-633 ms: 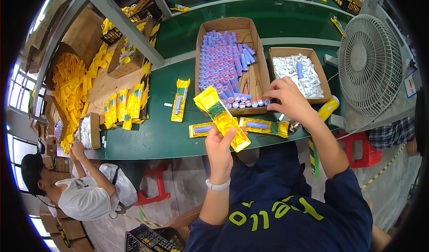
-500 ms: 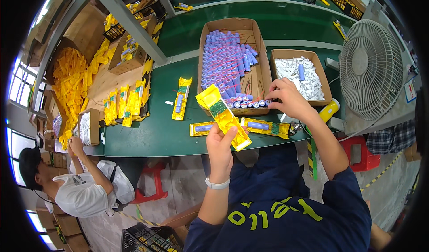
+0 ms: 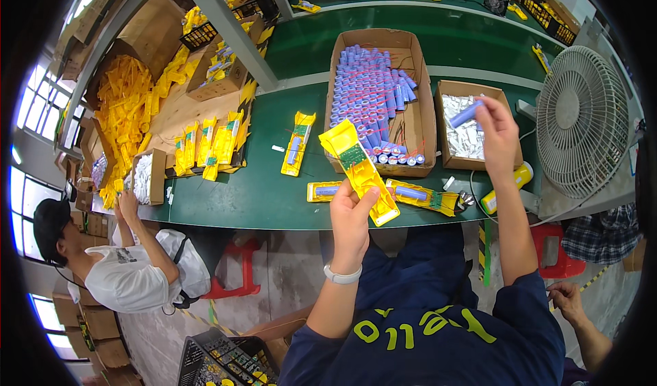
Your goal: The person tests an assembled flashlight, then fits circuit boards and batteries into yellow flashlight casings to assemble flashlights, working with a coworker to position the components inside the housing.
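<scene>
My left hand (image 3: pixel 351 222) grips the lower end of a yellow plastic half-shell (image 3: pixel 384 204), its hollow side up. A green circuit board (image 3: pixel 352 156) sits in the upper part of the shell. Raised over the small carton of white pieces (image 3: pixel 477 161), my right hand (image 3: pixel 499 136) pinches a purple cylindrical battery cell (image 3: pixel 465 114) by one end. Beyond my left hand stands a large carton (image 3: pixel 430 105) with rows of purple cells and red wires. Yellow shells with cells fitted lie close by: one upright (image 3: pixel 295 146), one behind my left hand (image 3: pixel 324 191), one to its right (image 3: pixel 428 198).
A fan (image 3: pixel 573 105) stands at the right, beside a yellow bottle (image 3: pixel 519 175). To the left, a co-worker (image 3: pixel 130 269) sits by a heap of yellow shells (image 3: pixel 126 105). A metal post (image 3: pixel 226 30) rises at the table's left. Another person's hand (image 3: pixel 567 297) shows lower right.
My right hand has moved from the large carton's near edge up and right, and has picked up the cell that lay on the white pieces. My left hand still holds the shell.
</scene>
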The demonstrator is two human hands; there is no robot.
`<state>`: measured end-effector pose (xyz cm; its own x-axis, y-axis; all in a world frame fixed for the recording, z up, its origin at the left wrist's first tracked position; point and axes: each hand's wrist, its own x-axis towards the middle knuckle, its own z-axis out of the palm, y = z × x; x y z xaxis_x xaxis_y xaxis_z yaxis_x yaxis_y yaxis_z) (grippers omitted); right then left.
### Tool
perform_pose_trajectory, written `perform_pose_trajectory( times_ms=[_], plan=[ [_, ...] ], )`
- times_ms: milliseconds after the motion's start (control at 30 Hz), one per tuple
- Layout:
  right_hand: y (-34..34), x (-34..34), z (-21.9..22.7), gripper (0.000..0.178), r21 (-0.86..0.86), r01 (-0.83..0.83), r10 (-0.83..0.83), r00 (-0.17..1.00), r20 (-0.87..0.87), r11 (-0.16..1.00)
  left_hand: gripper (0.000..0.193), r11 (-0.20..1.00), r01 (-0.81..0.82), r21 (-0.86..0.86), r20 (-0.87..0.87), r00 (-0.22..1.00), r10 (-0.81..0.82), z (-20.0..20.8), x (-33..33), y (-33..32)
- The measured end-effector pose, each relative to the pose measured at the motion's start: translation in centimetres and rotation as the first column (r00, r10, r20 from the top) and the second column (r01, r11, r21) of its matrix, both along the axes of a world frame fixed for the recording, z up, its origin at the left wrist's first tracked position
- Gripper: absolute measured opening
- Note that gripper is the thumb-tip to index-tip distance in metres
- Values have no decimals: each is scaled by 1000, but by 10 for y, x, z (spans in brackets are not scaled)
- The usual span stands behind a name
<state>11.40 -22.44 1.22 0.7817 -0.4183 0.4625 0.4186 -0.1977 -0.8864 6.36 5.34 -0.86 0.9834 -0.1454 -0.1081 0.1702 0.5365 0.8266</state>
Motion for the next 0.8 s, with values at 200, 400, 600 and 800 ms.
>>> perform_pose_trajectory(
  times_ms=[200,400,600,800],
  plan=[
    [8,-27,46,21,299,-410,409,910,67,862,30,998,51,-25,33,998,-51,9,0,-3],
    [92,-58,60,24,246,-551,597,781,-183,797,31,998,51,-38,51,997,-49,9,-1,-9],
    [119,-64,68,23,-243,-481,449,876,-177,842,31,996,77,-46,79,994,-74,22,-6,-13],
    [133,-57,60,23,-322,-418,388,908,-155,849,31,963,174,-207,104,982,-155,18,-3,-3]
  ],
)
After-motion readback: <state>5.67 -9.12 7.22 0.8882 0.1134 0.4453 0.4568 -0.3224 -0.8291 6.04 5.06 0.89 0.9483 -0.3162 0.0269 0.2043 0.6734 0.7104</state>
